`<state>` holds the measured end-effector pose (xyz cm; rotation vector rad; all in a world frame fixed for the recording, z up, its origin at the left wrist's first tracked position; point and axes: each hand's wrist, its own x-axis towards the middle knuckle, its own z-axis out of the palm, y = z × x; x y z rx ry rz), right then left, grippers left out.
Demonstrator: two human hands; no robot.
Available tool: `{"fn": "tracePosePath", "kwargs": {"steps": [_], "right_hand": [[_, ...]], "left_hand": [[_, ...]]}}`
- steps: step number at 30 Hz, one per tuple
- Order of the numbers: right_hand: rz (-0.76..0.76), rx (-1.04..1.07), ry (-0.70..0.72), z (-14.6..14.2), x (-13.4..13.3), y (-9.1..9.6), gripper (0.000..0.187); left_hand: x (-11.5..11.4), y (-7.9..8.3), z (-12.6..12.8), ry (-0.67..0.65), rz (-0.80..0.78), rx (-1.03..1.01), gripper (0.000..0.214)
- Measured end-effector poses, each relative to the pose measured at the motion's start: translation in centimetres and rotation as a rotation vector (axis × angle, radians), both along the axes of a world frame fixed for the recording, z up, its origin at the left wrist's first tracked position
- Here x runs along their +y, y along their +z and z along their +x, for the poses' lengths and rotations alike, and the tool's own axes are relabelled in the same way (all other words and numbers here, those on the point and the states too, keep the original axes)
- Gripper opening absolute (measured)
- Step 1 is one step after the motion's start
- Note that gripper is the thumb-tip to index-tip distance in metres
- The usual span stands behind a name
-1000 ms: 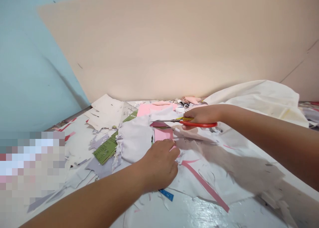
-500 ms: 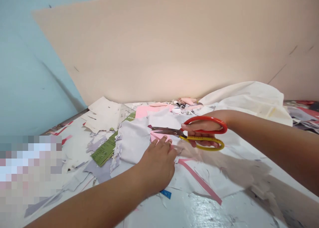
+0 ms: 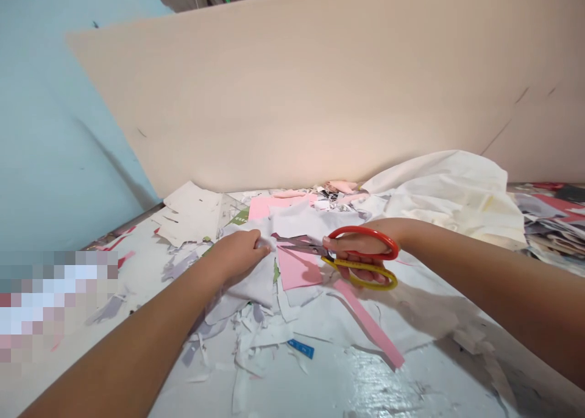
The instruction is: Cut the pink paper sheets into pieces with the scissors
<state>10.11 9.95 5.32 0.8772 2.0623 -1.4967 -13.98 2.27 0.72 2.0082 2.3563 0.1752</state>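
My right hand (image 3: 361, 247) grips scissors (image 3: 338, 253) with one red and one yellow handle loop; the blades are parted and point left. My left hand (image 3: 237, 253) pinches the edge of a white fabric piece (image 3: 253, 284) just left of the blade tips. A pink paper sheet (image 3: 297, 269) lies under the blades, between the two hands. A long pink strip (image 3: 370, 326) runs down to the right below the scissors.
White and grey scraps litter the white table (image 3: 347, 387). A small blue tag (image 3: 301, 348) lies near the front. A large beige board (image 3: 320, 95) leans at the back. Bunched cream cloth (image 3: 452, 192) sits at the right, torn white paper (image 3: 192, 214) at the left.
My left hand moved up and left off the pink sheet and pinched the white fabric's edge. The scissors turned so both loops show, and their blades parted.
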Motion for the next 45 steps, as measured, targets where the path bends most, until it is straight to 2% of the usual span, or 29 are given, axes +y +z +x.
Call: {"fn": "tracePosePath", "kwargs": {"steps": [3,6,12,17,25,33,38,45], "right_hand": [[0.026,-0.003,-0.037,0.3,-0.4,0.1,0.065],[0.021,0.012,-0.106,0.2,-1.2,0.1,0.066],[-0.111,-0.006,-0.217,-1.2,-3.6,-0.9,0.074],[-0.245,0.02,-0.324,-2.6,-4.9,-1.9,0.073],[-0.317,0.077,-0.444,-4.4,-6.1,-2.8,0.077],[-0.379,0.174,-0.514,-5.5,-7.0,-3.9,0.068],[-0.438,0.315,-0.56,-6.0,-7.3,-4.8,0.059],[-0.435,0.326,-0.636,-6.3,-7.5,-6.0,0.055]], "left_hand": [[0.4,-0.6,-0.8,-0.017,-0.027,-0.055,0.028],[0.5,-0.6,-1.2,-0.041,-0.032,-0.109,0.028],[0.5,-0.4,-2.7,-0.083,-0.078,-0.258,0.027],[0.6,-0.3,-3.5,-0.106,-0.094,-0.379,0.026],[0.5,-0.3,-3.8,-0.115,-0.163,-0.533,0.019],[0.3,0.2,-3.5,-0.121,-0.22,-0.586,0.021],[0.3,0.3,-3.4,-0.12,-0.234,-0.59,0.021],[0.4,0.2,-3.4,-0.116,-0.239,-0.568,0.02]]}}
